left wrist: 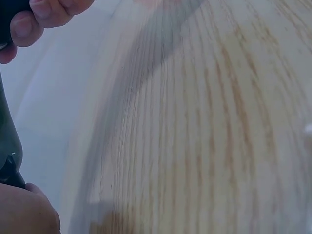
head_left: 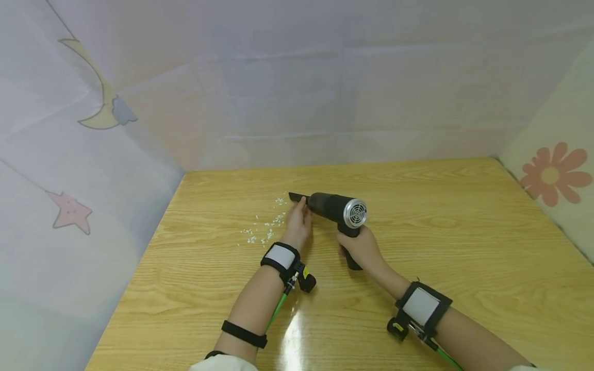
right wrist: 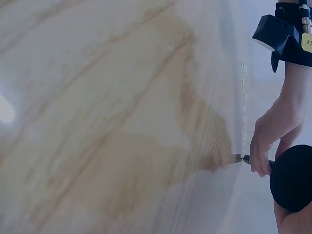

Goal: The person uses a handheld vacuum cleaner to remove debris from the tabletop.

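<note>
A black handheld vacuum cleaner (head_left: 328, 207) with a silver vented end is held tilted above the table, its narrow nozzle (head_left: 295, 197) pointing left. My right hand (head_left: 364, 248) grips its handle; in the left wrist view, curled fingers of the right hand (left wrist: 46, 13) show at the top left. My left hand (head_left: 298, 221) pinches the nozzle near its base, as the right wrist view also shows, with the left hand (right wrist: 279, 124) bent down to the nozzle tip. Small white scraps (head_left: 252, 240) lie scattered left of my left hand, several close to the nozzle tip.
The wooden table (head_left: 209, 288) reaches back to a pale fabric backdrop (head_left: 278, 103). Side curtains carry a moon, a star and a red flower (head_left: 552, 175). Both wrists wear black straps with small cameras (head_left: 306, 281) and green cables.
</note>
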